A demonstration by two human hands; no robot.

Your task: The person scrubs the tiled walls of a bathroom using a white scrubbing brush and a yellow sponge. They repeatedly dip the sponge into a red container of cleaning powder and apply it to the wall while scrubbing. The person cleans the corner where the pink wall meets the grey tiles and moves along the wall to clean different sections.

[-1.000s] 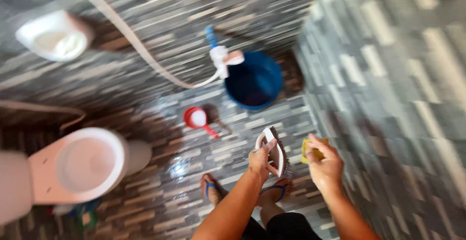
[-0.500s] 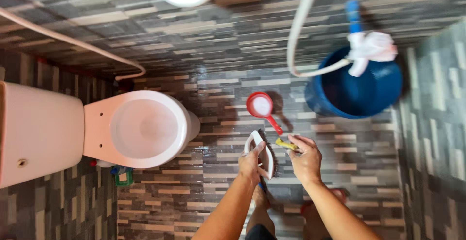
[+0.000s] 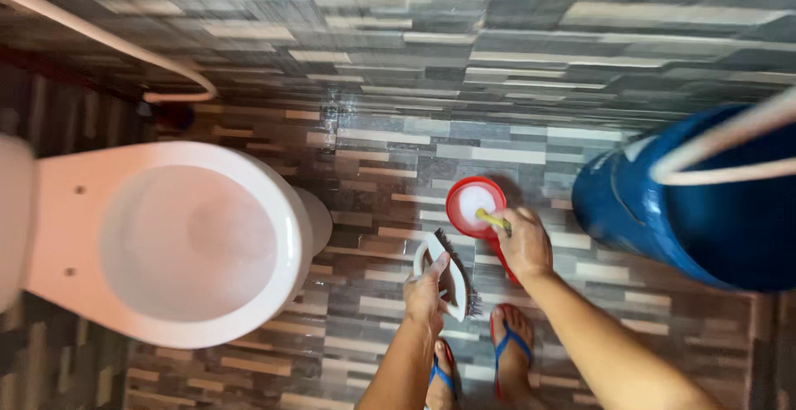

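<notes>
My left hand [image 3: 426, 290] grips a white scrub brush [image 3: 452, 275] with dark bristles, held over the tiled floor. My right hand [image 3: 522, 242] is closed around a small yellow object [image 3: 492, 220] that sticks out toward a red dipper [image 3: 475, 205] on the floor. The dipper's red handle runs back under my right hand. My feet in blue-and-red flip-flops [image 3: 508, 344] stand just below both hands.
A white toilet bowl [image 3: 286, 236] fills the left side. A large blue bucket [image 3: 630, 207] stands at the right, with a white hose [image 3: 721, 157] across its top. A white pipe [image 3: 108, 41] runs along the tiled wall at upper left.
The view has swung and closed in on the floor. My right hand has moved onto the red dipper's handle area; the left keeps the brush.
</notes>
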